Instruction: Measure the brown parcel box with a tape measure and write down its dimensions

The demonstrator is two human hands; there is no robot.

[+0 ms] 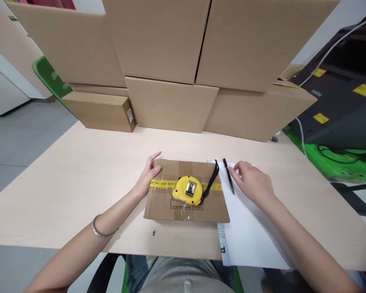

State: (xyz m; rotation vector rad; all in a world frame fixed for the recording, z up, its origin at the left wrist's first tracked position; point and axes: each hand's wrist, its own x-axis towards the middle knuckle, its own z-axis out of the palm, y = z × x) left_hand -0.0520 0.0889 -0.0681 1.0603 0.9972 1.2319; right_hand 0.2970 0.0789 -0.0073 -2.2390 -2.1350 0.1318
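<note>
In the head view, the left hand [149,176] lies flat and open against the left edge of the cardboard box [161,205], which sits mid-table [79,183], taped shut, with the yellow tape measure [189,190] resting on top. The right hand [252,184], fingers loose and holding nothing, is over the white sheet [250,236] just beside the black pen [228,176]. Judging by this, little is done: no blade is drawn out and the pen lies unheld

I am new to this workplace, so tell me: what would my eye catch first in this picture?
The yellow tape measure, lying on a small flat cardboard box at the middle of the table. The left hand rests on the box's left edge; the right hand lies on a white sheet beside a black pen. Large cartons are stacked behind.
</note>
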